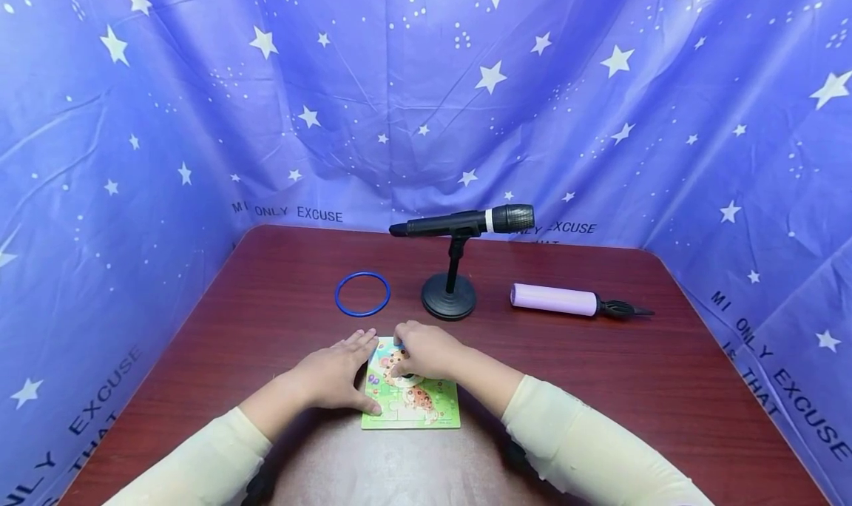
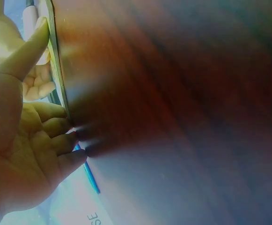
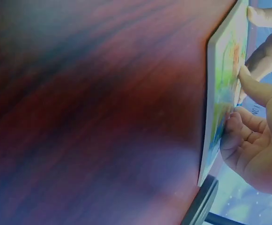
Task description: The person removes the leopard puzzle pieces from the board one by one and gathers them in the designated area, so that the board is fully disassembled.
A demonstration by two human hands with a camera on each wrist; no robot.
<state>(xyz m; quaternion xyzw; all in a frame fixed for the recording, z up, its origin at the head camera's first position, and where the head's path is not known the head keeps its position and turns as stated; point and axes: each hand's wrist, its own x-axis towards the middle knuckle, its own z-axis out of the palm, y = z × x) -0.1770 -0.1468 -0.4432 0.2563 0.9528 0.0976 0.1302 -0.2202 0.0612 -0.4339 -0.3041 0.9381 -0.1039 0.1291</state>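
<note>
A jigsaw puzzle board with a spotted cartoon animal on a green ground lies flat near the middle of the table. My left hand lies along its left edge, the thumb resting on the lower left of the picture and the fingers stretched out by the upper left corner. Above the upper part of the board, my right hand touches the picture with thumb and bent fingertips. In the right wrist view the thumb and fingers stand apart at the board's face. Whether a loose piece sits between them I cannot tell.
A blue ring lies beyond the board to the left. Behind the board a black microphone stands on a round base. To its right lies a purple hand pump. Starry blue cloth surrounds the table.
</note>
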